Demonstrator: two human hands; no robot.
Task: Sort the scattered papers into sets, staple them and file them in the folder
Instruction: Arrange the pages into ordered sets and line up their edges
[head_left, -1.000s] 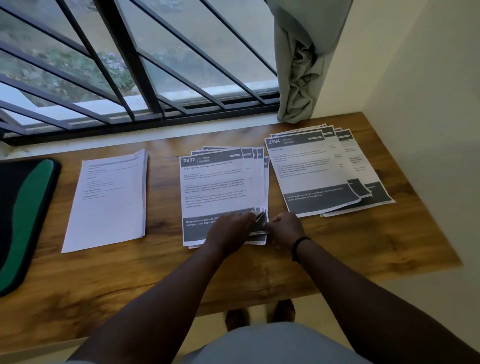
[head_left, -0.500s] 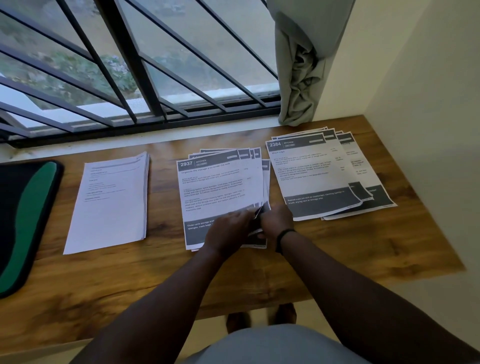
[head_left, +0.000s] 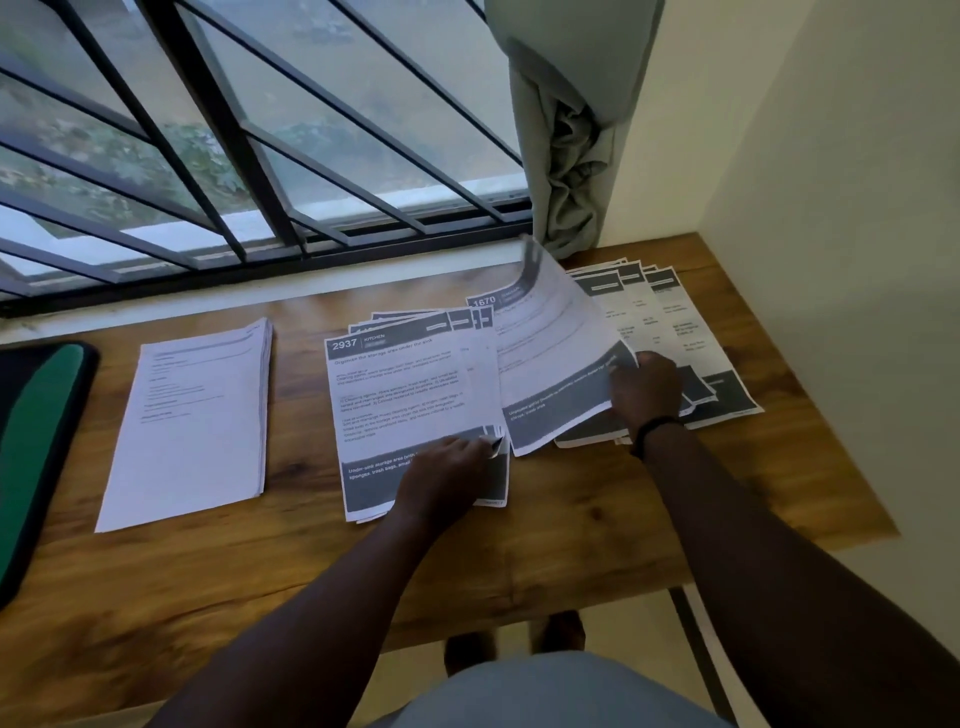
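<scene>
I see the right hand (head_left: 645, 391) now carrying one sheet across to the right-hand pile.

Half a second ago both hands met at the lower right corner of the 2937 stack (head_left: 410, 410); now the right hand's fingers pinch the lifted sheet (head_left: 550, 364), which curls above the right pile (head_left: 675, 343) on the table (head_left: 571, 545). My left hand (head_left: 447, 473) stays on the 2937 stack, fingers pinching its corner. The plain stack (head_left: 192, 415) and folder (head_left: 36, 447) lie unmoved at left.
</scene>
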